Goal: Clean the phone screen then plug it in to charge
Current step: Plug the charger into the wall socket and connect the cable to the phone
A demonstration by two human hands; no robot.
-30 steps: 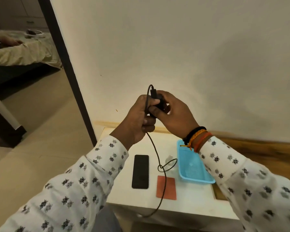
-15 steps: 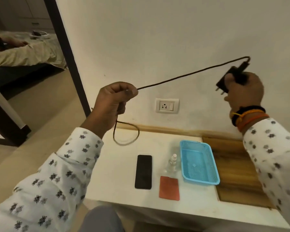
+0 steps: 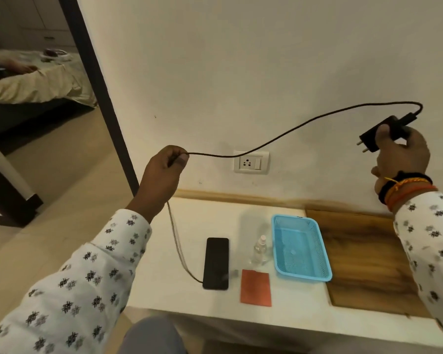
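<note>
Right hand (image 3: 404, 154) grips the charger (image 3: 380, 132) (prongs bare), left hand (image 3: 164, 172) pinches its cable (image 3: 279, 139) — phone (image 3: 216, 263) lies on the counter (image 3: 189, 226).

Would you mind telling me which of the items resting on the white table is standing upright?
The small clear spray bottle, between the black phone and blue plastic basket; the phone and orange cloth lie flat.

Legible text, labels, brands, numbers, signs: none. Charger adapter (image 3: 376, 135) in the right hand (image 3: 404, 154): no marking readable. Phone (image 3: 216, 263) below the left hand (image 3: 161, 175): screen dark and blank. Spray bottle (image 3: 260, 249): label too small to tell.
</note>
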